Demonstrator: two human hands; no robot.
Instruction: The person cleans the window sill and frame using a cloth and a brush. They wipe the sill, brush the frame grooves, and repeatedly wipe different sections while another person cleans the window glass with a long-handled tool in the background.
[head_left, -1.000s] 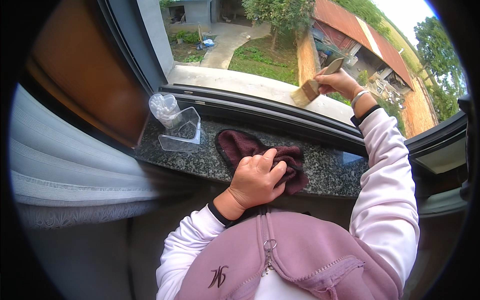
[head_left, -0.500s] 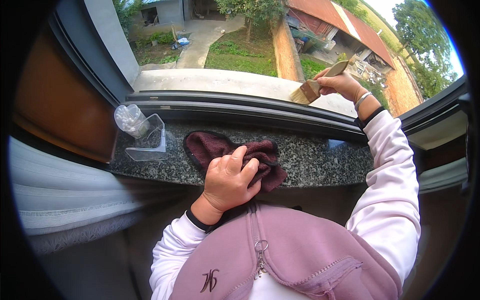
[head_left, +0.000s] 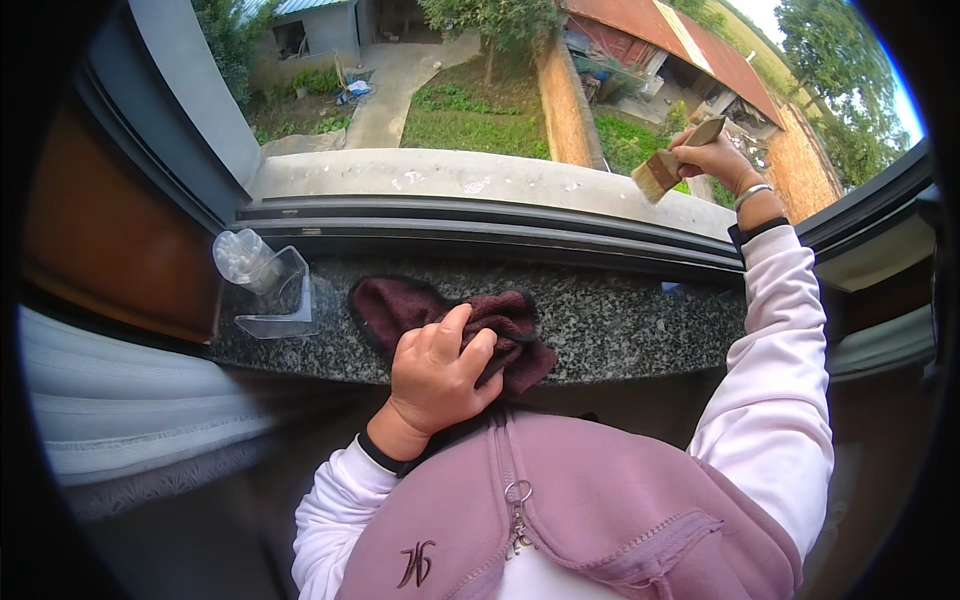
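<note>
A flat paintbrush (head_left: pixel 660 172) with pale bristles is gripped in my right hand (head_left: pixel 715 162), out over the right part of the window track. Its bristles point down and left, above the outer concrete ledge (head_left: pixel 440 178). My left hand (head_left: pixel 437 368) rests on a dark maroon cloth (head_left: pixel 395 303) on the speckled granite sill (head_left: pixel 610 325). The fingers are bent into the bunched cloth, with the fingertips partly pressed in its folds. The dark metal window track (head_left: pixel 400 222) runs between the granite and the ledge.
At the sill's left end stand a clear round container of white cotton swabs (head_left: pixel 245 262) and a clear plastic holder (head_left: pixel 290 305). A white curtain (head_left: pixel 130 390) hangs at the left. Beyond the open window are a yard, a brick wall (head_left: pixel 568 110) and a rusty-roofed shed (head_left: pixel 680 50).
My right hand has moved the paintbrush to the right and lifted it slightly away from the track. The left hand stays on the cloth. The view has shifted a little.
</note>
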